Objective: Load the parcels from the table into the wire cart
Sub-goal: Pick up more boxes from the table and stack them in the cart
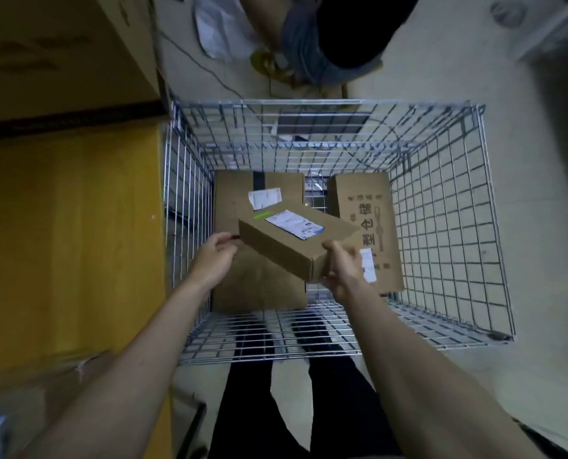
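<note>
Wire cart [448, 226]: landmark; open-topped mesh basket, seen from above, standing on a pale floor [441, 61].

Flat parcel [286, 240]: brown cardboard with a white shipping label and a green mark on its top face; held tilted above the cart's interior, over the two parcels inside.

Left hand [214, 260]: at the parcel's near-left corner, inside the cart's left wall; fingers curled at the corner, grip narrow, contact partly blurred.

Right hand [342, 266]: grip closed round the parcel's near-right end, thumb on top.

Large parcel [259, 286]: lying flat on the cart floor against the left wall, white label and dark tape on top.

Printed parcel [375, 226]: lying on the cart floor toward the right, printed characters and a white label on its face.

Yellow tabletop [67, 243]: just beside the cart's left wall.

Grey bundle [309, 44]: on the floor beyond the cart's far wall; blurred.
</note>
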